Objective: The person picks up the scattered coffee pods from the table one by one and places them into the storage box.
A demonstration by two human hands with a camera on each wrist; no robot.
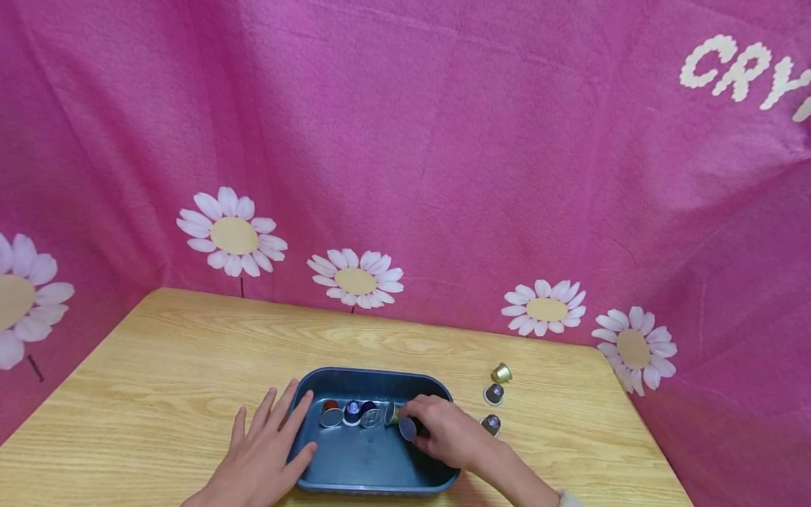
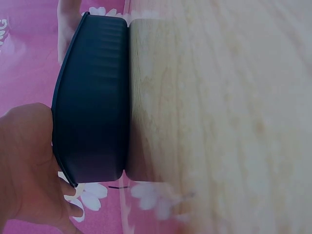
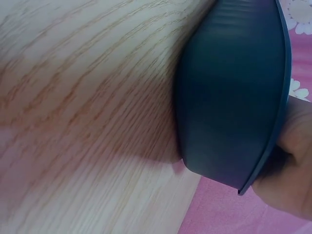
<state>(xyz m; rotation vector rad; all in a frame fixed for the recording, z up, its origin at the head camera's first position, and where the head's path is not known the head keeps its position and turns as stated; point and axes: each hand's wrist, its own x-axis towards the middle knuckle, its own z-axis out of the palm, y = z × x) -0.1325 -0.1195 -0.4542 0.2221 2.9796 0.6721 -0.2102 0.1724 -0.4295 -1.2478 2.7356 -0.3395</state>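
In the head view a dark blue rectangular tub (image 1: pixel 370 481) stands on the table, and my left hand (image 1: pixel 262 443) rests on its left rim with fingers spread and straight. My right hand (image 1: pixel 443 429) reaches over the right side and pinches a dark coffee capsule (image 1: pixel 407 428), its silver lid facing left. Beside it in a row lie a gold capsule (image 1: pixel 389 413), a dark blue capsule (image 1: pixel 370 415), a blue capsule (image 1: pixel 353 412) and a red capsule (image 1: pixel 331 415). Both wrist views show the tub's outer wall (image 2: pixel 92 97); the capsules are hidden there.
Right of the tub, a gold capsule (image 1: pixel 501 372) lies on its side, with a dark capsule (image 1: pixel 493 394) and another dark capsule (image 1: pixel 491 424) nearer my right forearm. A pink cloth (image 1: pixel 412 176) with daisies hangs behind the wooden table (image 1: pixel 158 380).
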